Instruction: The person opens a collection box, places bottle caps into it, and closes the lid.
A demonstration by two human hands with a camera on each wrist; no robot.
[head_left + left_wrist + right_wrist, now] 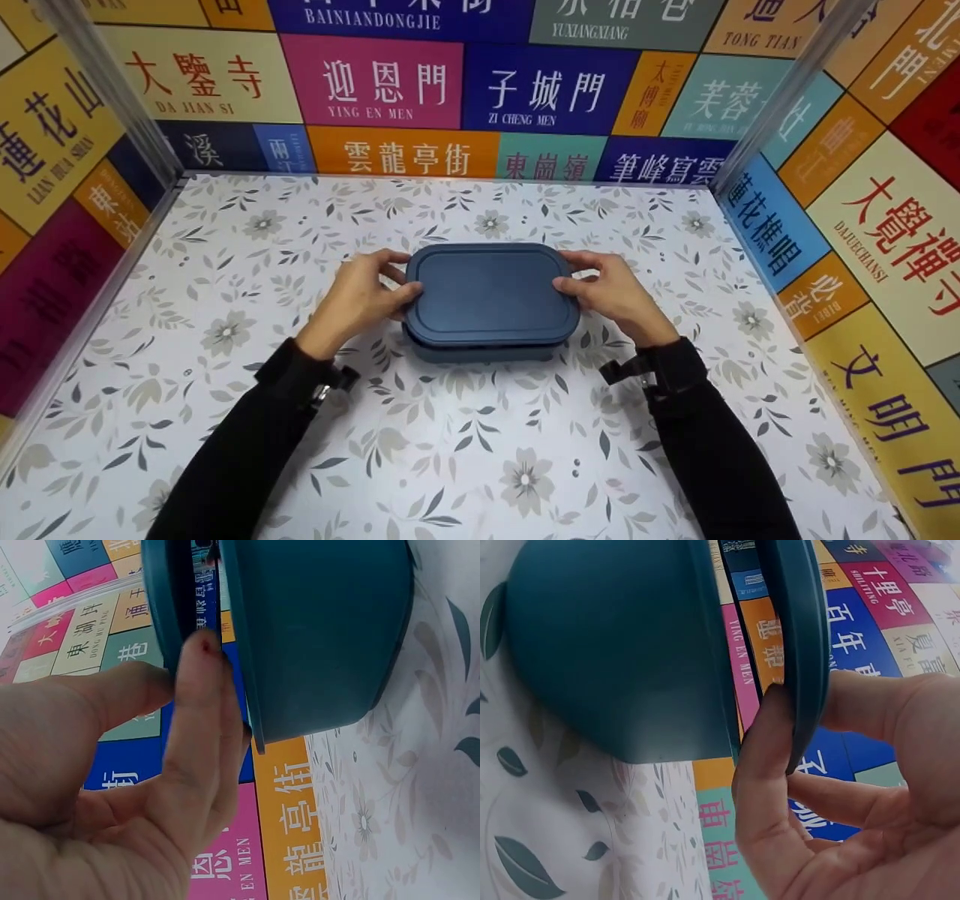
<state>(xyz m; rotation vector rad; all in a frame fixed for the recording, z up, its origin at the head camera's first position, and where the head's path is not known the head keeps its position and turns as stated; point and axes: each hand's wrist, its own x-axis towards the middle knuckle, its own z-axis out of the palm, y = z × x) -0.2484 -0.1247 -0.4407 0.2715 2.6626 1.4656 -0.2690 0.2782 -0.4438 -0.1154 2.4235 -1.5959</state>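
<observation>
A dark blue rectangular lid (491, 292) with rounded corners is held just above its matching box (484, 354). Both wrist views show a narrow gap between the lid (163, 604) and the box (319, 637), with the wall behind visible through it. My left hand (373, 287) pinches the lid's left end, thumb on top and fingers beneath the rim. At the opposite end my right hand (609, 289) pinches the lid the same way; the right wrist view shows its fingertip under the lid's edge (810, 652). What the box contains is hidden by the lid.
The box stands on a white tabletop (480, 465) with a grey leaf and flower print. Panels with coloured Chinese signs (375, 82) rise at the back, left and right. Black sleeves and wrist straps cover both forearms.
</observation>
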